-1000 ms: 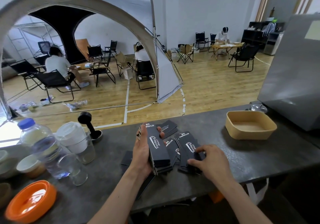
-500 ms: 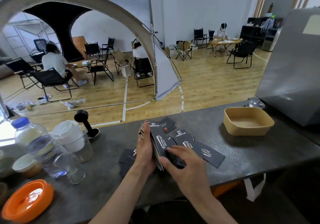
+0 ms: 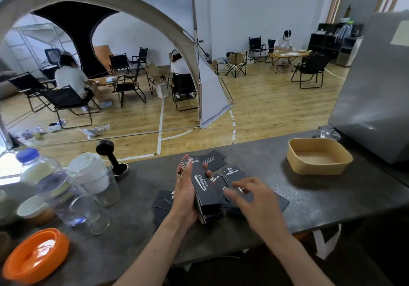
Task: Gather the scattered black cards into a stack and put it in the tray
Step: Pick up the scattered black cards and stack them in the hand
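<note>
My left hand (image 3: 185,194) grips a thick stack of black cards (image 3: 204,191) with white lettering, held upright on edge above the dark counter. Loose black cards (image 3: 232,174) lie fanned on the counter just right of the stack, one more (image 3: 213,160) behind it and some (image 3: 163,199) to its left. My right hand (image 3: 254,199) hovers low over the loose cards on the right, fingers spread and blurred; whether it touches a card is unclear. The tan tray (image 3: 318,156) stands empty at the far right of the counter.
At the left stand a water bottle (image 3: 47,181), glass cups (image 3: 97,179), a black tamper (image 3: 110,155), a small bowl (image 3: 33,208) and an orange lid (image 3: 35,256). A grey appliance (image 3: 376,91) rises behind the tray. The counter's front edge runs near my forearms.
My right hand has drawn back from the stack to the loose cards on the right. The left hand keeps hold of the stack, which looks thicker than a second ago.
</note>
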